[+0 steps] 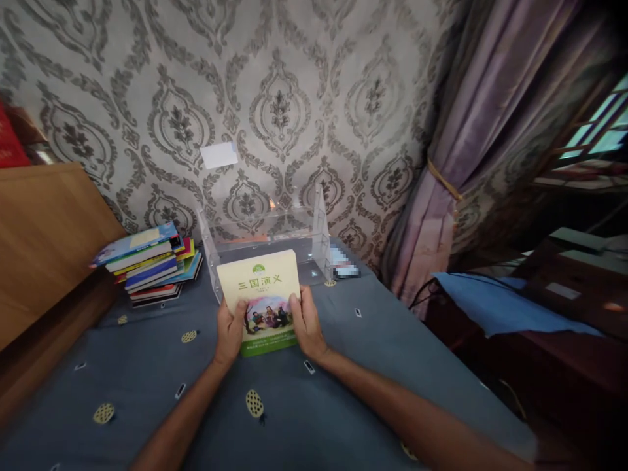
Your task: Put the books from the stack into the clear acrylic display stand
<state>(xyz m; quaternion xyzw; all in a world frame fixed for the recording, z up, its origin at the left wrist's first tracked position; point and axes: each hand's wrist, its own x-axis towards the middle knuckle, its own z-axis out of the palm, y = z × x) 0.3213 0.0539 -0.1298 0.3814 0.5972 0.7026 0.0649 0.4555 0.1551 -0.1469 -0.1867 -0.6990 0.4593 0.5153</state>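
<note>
A cream book with a green lower band, Chinese title characters and a painted picture of people faces me, tilted slightly, in front of a clear plastic stand. My left hand grips its left edge, thumb on the cover. On the opposite edge, my right hand holds it the same way; the fingers behind are hidden. Just beyond the book stands the clear stand, with upright side panels; its shelf is partly covered by the book. To the left lies a stack of several books, unevenly piled.
Everything sits on a blue patterned cloth against a wallpapered wall. A wooden panel borders the left side. On the right hang a purple curtain and, lower, a blue cloth. A blurred-out item lies beside the stand.
</note>
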